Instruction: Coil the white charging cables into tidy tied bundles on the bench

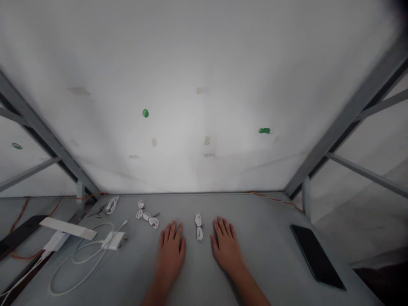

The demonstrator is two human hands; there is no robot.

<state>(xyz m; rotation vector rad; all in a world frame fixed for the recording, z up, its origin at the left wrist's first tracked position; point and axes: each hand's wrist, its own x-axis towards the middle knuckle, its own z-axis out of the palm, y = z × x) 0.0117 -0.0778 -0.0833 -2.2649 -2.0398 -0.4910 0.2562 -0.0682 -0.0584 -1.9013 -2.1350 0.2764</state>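
Note:
My left hand point(171, 250) lies palm down on the grey shelf point(197, 280), fingers stretched out and holding nothing. On the other side, my right hand point(226, 246) also rests flat with its fingers a little apart. Between the two hands lies a bundled white cable point(199, 227) with a dark tie around its middle; neither hand touches it. Two more bundled white cables, one coil point(140, 209) upright in view and another coil point(151, 220) slanted against it, lie just beyond my left fingertips.
Further left are another white cable bundle point(111, 205), a white charger point(114, 240) with a looped cord, and a white strip point(68, 228). A dark phone-like slab point(317, 256) lies at the right. Grey metal posts point(347, 112) flank the shelf before a white wall point(204, 63).

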